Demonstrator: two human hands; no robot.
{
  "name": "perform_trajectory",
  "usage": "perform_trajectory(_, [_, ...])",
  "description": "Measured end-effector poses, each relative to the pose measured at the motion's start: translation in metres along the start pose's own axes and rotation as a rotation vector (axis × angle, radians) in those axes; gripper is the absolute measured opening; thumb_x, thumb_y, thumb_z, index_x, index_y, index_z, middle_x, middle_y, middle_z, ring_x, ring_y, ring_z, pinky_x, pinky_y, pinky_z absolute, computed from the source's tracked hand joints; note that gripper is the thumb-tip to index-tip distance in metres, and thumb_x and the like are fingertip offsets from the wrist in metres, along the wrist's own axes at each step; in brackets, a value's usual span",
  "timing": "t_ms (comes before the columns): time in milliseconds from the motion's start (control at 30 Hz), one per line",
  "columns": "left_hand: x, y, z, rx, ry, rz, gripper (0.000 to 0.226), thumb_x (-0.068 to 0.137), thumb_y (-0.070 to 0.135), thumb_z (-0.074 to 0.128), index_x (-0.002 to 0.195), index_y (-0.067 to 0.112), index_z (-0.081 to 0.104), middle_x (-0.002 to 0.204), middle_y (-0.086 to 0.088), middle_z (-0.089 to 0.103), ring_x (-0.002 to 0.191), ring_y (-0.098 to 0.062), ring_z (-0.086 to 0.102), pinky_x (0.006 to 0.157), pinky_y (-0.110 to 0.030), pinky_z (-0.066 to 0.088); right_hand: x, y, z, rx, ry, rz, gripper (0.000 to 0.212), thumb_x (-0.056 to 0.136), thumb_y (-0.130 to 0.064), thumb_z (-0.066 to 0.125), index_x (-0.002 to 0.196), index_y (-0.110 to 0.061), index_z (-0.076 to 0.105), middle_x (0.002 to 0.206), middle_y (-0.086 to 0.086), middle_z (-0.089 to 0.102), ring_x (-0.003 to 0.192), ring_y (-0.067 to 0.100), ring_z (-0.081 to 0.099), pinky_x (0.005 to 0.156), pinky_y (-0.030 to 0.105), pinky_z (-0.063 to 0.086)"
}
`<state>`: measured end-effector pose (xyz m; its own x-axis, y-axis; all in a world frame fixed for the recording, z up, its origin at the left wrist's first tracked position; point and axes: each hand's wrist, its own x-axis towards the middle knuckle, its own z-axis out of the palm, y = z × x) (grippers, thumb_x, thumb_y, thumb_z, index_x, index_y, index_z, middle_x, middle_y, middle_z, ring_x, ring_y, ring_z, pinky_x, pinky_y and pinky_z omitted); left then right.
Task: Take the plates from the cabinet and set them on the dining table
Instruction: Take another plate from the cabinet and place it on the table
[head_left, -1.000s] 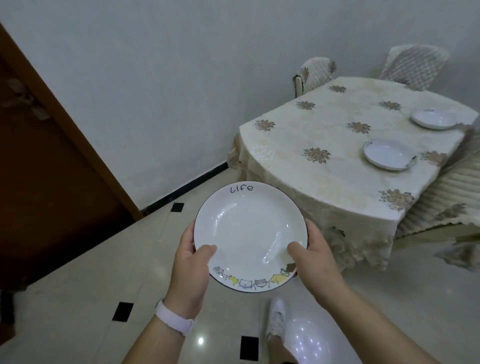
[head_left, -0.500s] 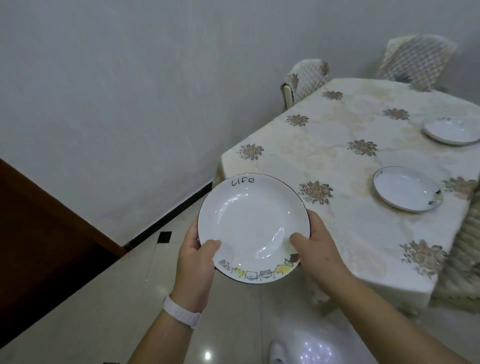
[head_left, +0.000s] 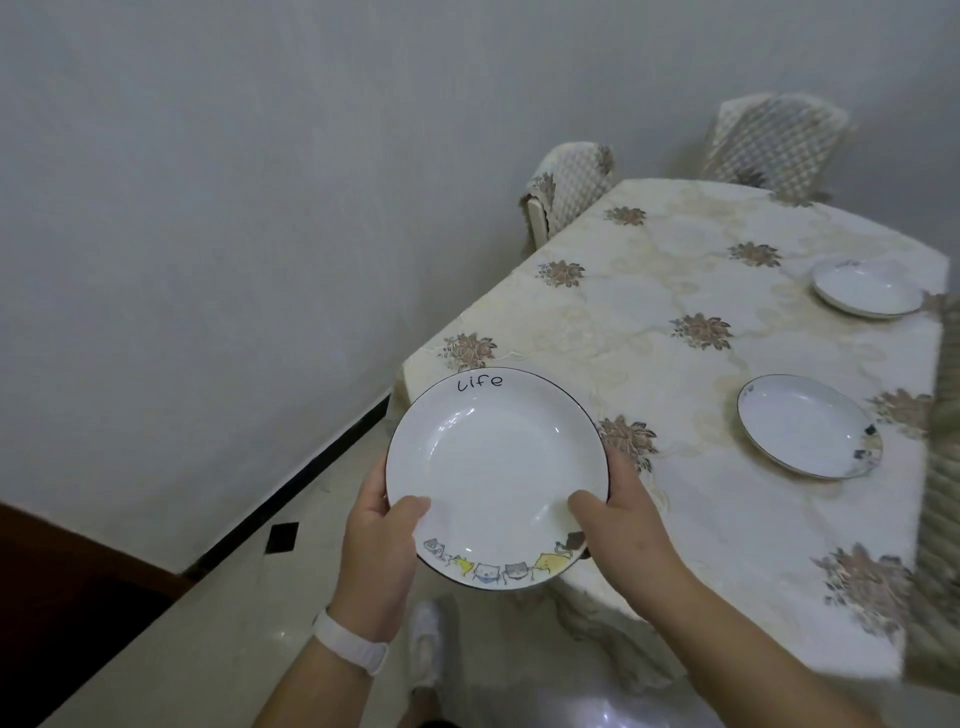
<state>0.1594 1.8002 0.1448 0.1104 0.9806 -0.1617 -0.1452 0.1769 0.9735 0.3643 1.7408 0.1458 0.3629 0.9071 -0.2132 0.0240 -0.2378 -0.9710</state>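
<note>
I hold a white plate with the word "life" and a row of cartoon cats on its rim, level in front of me. My left hand grips its left edge, thumb on the rim. My right hand grips the right edge the same way. The plate hangs over the near left corner of the dining table, which wears a cream floral cloth. Two more white plates lie on the table: one at mid right, another farther back.
Two chairs with checked covers stand behind the table, one at its far left and one at the back. A grey wall runs on the left. A dark wooden panel is at lower left. My white shoe stands on the tiled floor.
I have walked closer to the table. The plate in both hands now reaches over the table's near corner, and the table fills more of the view.
</note>
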Motion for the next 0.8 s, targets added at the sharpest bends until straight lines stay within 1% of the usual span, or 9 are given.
perform_trajectory(100, [0.048, -0.005, -0.006, 0.01, -0.064, -0.026, 0.058, 0.08, -0.003, 0.051, 0.124, 0.034, 0.063, 0.117, 0.001, 0.071, 0.106, -0.022, 0.067, 0.076, -0.032, 0.054, 0.03, 0.001, 0.015, -0.015, 0.057, 0.023, 0.054, 0.074, -0.011, 0.048, 0.111, -0.05, 0.052, 0.093, -0.029, 0.067, 0.077, -0.001, 0.065, 0.05, 0.014, 0.048])
perform_trajectory(200, [0.103, -0.006, -0.01, -0.001, -0.127, -0.056, 0.061, 0.085, -0.012, 0.046, 0.125, 0.032, 0.063, 0.117, 0.001, 0.072, 0.106, -0.021, 0.067, 0.073, -0.028, 0.056, 0.067, 0.0, 0.035, -0.013, 0.139, 0.043, 0.054, 0.077, -0.007, 0.047, 0.112, -0.047, 0.054, 0.093, -0.026, 0.067, 0.076, 0.003, 0.065, 0.051, 0.017, 0.05])
perform_trajectory(300, [0.164, 0.005, -0.017, -0.008, -0.216, -0.075, 0.062, 0.087, -0.012, 0.044, 0.124, 0.034, 0.063, 0.114, 0.002, 0.073, 0.1, -0.018, 0.069, 0.065, -0.025, 0.057, 0.106, -0.009, 0.061, -0.029, 0.237, 0.064, 0.049, 0.071, -0.014, 0.048, 0.111, -0.042, 0.054, 0.089, -0.029, 0.063, 0.073, -0.002, 0.064, 0.049, 0.014, 0.049])
perform_trajectory(400, [0.22, 0.016, -0.023, 0.028, -0.307, -0.064, 0.061, 0.087, -0.013, 0.044, 0.126, 0.03, 0.062, 0.116, 0.002, 0.072, 0.104, -0.018, 0.068, 0.071, -0.024, 0.056, 0.142, -0.024, 0.084, -0.033, 0.284, 0.091, 0.045, 0.07, -0.019, 0.047, 0.102, -0.05, 0.052, 0.088, -0.032, 0.062, 0.072, -0.004, 0.063, 0.047, 0.012, 0.048])
perform_trajectory(467, [0.248, 0.024, -0.025, 0.025, -0.359, -0.061, 0.063, 0.086, -0.014, 0.044, 0.124, 0.033, 0.063, 0.116, 0.002, 0.072, 0.105, -0.017, 0.067, 0.073, -0.025, 0.055, 0.162, -0.031, 0.095, -0.044, 0.312, 0.117, 0.046, 0.071, -0.02, 0.048, 0.096, -0.059, 0.051, 0.087, -0.027, 0.064, 0.07, -0.001, 0.065, 0.046, 0.012, 0.048])
perform_trajectory(533, [0.28, 0.028, -0.026, 0.06, -0.411, -0.071, 0.063, 0.085, -0.01, 0.047, 0.12, 0.04, 0.064, 0.115, 0.005, 0.072, 0.104, -0.018, 0.067, 0.076, -0.033, 0.055, 0.181, -0.037, 0.104, -0.059, 0.365, 0.141, 0.048, 0.073, -0.02, 0.048, 0.092, -0.064, 0.048, 0.087, -0.02, 0.066, 0.066, -0.001, 0.066, 0.045, 0.014, 0.048])
perform_trajectory(633, [0.314, 0.028, -0.022, 0.119, -0.469, -0.101, 0.061, 0.08, 0.004, 0.05, 0.119, 0.049, 0.061, 0.112, 0.009, 0.072, 0.099, -0.017, 0.069, 0.069, -0.034, 0.054, 0.196, -0.039, 0.111, -0.104, 0.39, 0.169, 0.047, 0.075, -0.021, 0.049, 0.099, -0.061, 0.044, 0.094, -0.017, 0.063, 0.064, 0.003, 0.068, 0.051, 0.024, 0.049])
perform_trajectory(700, [0.334, 0.026, -0.013, 0.132, -0.528, -0.105, 0.06, 0.077, 0.008, 0.051, 0.122, 0.046, 0.061, 0.115, 0.008, 0.071, 0.105, -0.017, 0.067, 0.077, -0.036, 0.054, 0.206, -0.039, 0.108, -0.108, 0.431, 0.171, 0.048, 0.077, -0.017, 0.05, 0.106, -0.055, 0.043, 0.097, -0.013, 0.063, 0.064, 0.004, 0.068, 0.054, 0.026, 0.049])
perform_trajectory(800, [0.354, 0.018, 0.009, 0.155, -0.602, -0.119, 0.061, 0.075, 0.007, 0.052, 0.123, 0.044, 0.061, 0.119, 0.006, 0.07, 0.112, -0.02, 0.065, 0.091, -0.044, 0.052, 0.218, -0.036, 0.094, -0.094, 0.503, 0.191, 0.049, 0.076, -0.016, 0.049, 0.113, -0.048, 0.044, 0.098, -0.012, 0.064, 0.067, 0.001, 0.066, 0.05, 0.02, 0.048])
